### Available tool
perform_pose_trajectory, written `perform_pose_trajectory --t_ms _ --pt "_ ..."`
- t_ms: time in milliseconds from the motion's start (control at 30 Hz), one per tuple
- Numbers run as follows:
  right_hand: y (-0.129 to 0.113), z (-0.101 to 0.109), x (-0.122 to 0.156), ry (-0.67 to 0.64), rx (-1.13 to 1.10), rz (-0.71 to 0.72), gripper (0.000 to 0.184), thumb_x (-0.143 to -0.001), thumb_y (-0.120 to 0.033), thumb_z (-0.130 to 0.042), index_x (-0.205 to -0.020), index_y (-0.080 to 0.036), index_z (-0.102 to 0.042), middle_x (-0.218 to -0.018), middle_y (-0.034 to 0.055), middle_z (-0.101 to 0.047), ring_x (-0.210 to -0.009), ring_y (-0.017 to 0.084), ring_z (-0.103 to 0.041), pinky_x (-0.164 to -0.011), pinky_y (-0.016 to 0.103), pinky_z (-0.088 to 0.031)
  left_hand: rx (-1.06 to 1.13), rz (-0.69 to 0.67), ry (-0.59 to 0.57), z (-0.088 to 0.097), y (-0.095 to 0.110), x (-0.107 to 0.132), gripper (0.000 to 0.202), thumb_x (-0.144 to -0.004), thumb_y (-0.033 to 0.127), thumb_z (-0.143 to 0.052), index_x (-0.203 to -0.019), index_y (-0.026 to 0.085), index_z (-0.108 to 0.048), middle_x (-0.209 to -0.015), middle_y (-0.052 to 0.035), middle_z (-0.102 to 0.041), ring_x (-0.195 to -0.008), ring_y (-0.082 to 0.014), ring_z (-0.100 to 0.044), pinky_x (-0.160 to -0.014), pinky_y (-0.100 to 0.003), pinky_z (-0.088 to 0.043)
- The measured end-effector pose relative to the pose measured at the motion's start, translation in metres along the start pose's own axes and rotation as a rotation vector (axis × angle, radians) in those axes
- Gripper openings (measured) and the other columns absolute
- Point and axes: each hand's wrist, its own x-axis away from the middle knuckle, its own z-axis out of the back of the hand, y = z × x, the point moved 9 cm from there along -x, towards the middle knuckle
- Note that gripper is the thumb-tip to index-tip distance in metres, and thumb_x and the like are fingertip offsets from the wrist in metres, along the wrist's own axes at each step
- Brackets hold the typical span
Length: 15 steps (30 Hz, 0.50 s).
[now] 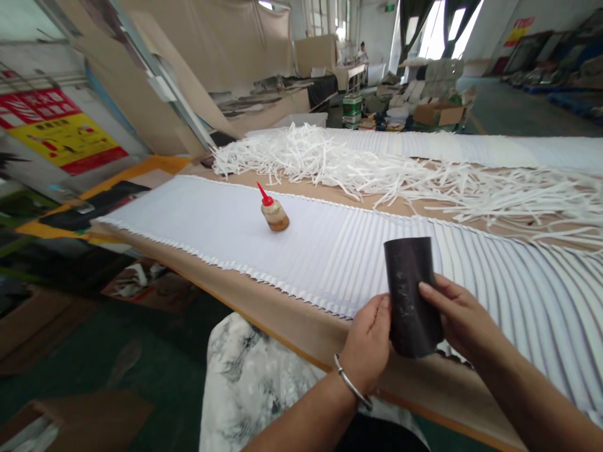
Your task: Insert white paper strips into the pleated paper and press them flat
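Between my two hands is a dark, slightly curved sheet (411,301) with faint light marks on its face; I cannot tell its material. My left hand (370,339) pinches its left edge, thumb up, a silver bangle on the wrist. On the right edge, my right hand (459,311) grips it with the thumb on the front. Beneath and beyond lie overlapping white strips (499,276) in a long row on the table. A glue bottle (274,215) with a red nozzle stands on the smooth white sheet (202,210) to the left.
A heap of loose white strips (311,157) spreads along the table's far side. Behind it lies another white row (494,147). Cardboard boxes (438,114) and piled materials stand further back. A person (362,53) is far off. A marble-patterned cover (254,383) is below the table edge.
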Motion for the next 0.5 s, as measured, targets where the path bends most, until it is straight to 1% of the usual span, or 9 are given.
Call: perform_pose_trajectory --t_ms 67,167,233,267,333,400,433,467,500 --pt "0.025 -0.029 0.01 -0.055 -0.072 -0.05 0.045 -0.079 -0.053 -0.086 -0.113 -0.027 -0.073 -0.104 0.004 -0.079 -0.09 0.021 -0.074 -0.079 0.033 -0.061 0.049 0.057 0.008 0.003 -0.018 0.015 0.05 -0.109 0.052 -0.042 -0.124 0.015 -0.073 -0.116 -0.0099 -0.077 -0.112 -0.0244 -0.07 -0.103 -0.039 -0.055" --pt "0.06 -0.07 0.028 -0.225 -0.12 -0.165 0.053 -0.081 -0.054 -0.085 -0.121 -0.025 -0.067 -0.103 0.0049 -0.077 -0.089 0.022 -0.073 -0.082 0.037 -0.061 0.045 0.173 0.02 0.013 -0.051 0.041 0.051 -0.106 0.054 -0.049 -0.121 0.011 -0.072 -0.11 -0.0125 -0.077 -0.104 -0.0266 -0.071 -0.091 -0.037 -0.058" --pt "0.068 -0.067 0.034 -0.253 -0.103 -0.205 0.06 -0.081 -0.058 -0.083 -0.126 -0.023 -0.064 -0.105 0.0073 -0.077 -0.094 0.025 -0.074 -0.086 0.041 -0.061 -0.07 0.207 -0.046 0.014 -0.065 0.055 0.048 -0.107 0.051 -0.047 -0.111 0.011 -0.073 -0.101 -0.0127 -0.077 -0.093 -0.0258 -0.071 -0.081 -0.036 -0.058" --pt "0.063 -0.052 0.033 -0.22 -0.061 -0.191 0.062 -0.082 -0.06 -0.081 -0.129 -0.023 -0.062 -0.106 0.0083 -0.077 -0.095 0.026 -0.075 -0.086 0.042 -0.061 -0.162 0.177 -0.085 0.013 -0.067 0.059 0.046 -0.108 0.047 -0.045 -0.106 0.011 -0.073 -0.098 -0.0122 -0.076 -0.09 -0.0253 -0.07 -0.079 -0.036 -0.057" --pt "0.037 0.0 0.025 -0.086 0.128 -0.085 0.064 -0.086 -0.064 -0.074 -0.134 -0.025 -0.058 -0.11 0.0098 -0.076 -0.093 0.028 -0.075 -0.082 0.045 -0.062 -0.383 0.005 -0.147 0.004 -0.06 0.063 0.039 -0.108 0.036 -0.042 -0.103 0.013 -0.073 -0.099 -0.0118 -0.075 -0.093 -0.025 -0.07 -0.084 -0.037 -0.057" --pt "-0.014 0.067 0.019 0.185 0.565 0.177 0.061 -0.093 -0.056 -0.069 -0.145 -0.029 -0.055 -0.119 0.0099 -0.074 -0.097 0.027 -0.073 -0.085 0.043 -0.06 -0.607 -0.261 -0.197 -0.017 -0.046 0.063 0.035 -0.108 0.029 -0.042 -0.115 0.013 -0.072 -0.118 -0.0138 -0.073 -0.114 -0.0269 -0.068 -0.101 -0.041 -0.055" --pt "-0.038 0.091 0.02 0.29 0.826 0.287 0.058 -0.097 -0.052 -0.064 -0.149 -0.03 -0.054 -0.122 0.0106 -0.073 -0.101 0.028 -0.072 -0.089 0.043 -0.058 -0.713 -0.394 -0.227 -0.032 -0.04 0.063 0.035 -0.108 0.029 -0.043 -0.126 0.013 -0.069 -0.133 -0.0146 -0.07 -0.13 -0.0283 -0.062 -0.111 -0.043 -0.05" --pt "-0.051 0.102 0.019 0.294 1.063 0.358 0.052 -0.102 -0.046 -0.057 -0.151 -0.03 -0.055 -0.125 0.012 -0.071 -0.104 0.028 -0.072 -0.092 0.044 -0.057 -0.814 -0.512 -0.26 -0.048 -0.038 0.063 0.039 -0.109 0.031 -0.045 -0.138 0.014 -0.064 -0.148 -0.014 -0.062 -0.144 -0.0296 -0.052 -0.12 -0.046 -0.044" --pt "-0.055 0.104 0.018 0.227 1.259 0.424 0.049 -0.104 -0.039 -0.052 -0.152 -0.031 -0.056 -0.127 0.0126 -0.07 -0.102 0.027 -0.072 -0.09 0.043 -0.056 -0.911 -0.607 -0.294 -0.064 -0.039 0.062 0.044 -0.11 0.035 -0.046 -0.148 0.016 -0.057 -0.16 -0.0117 -0.053 -0.153 -0.0307 -0.041 -0.125 -0.049 -0.038"
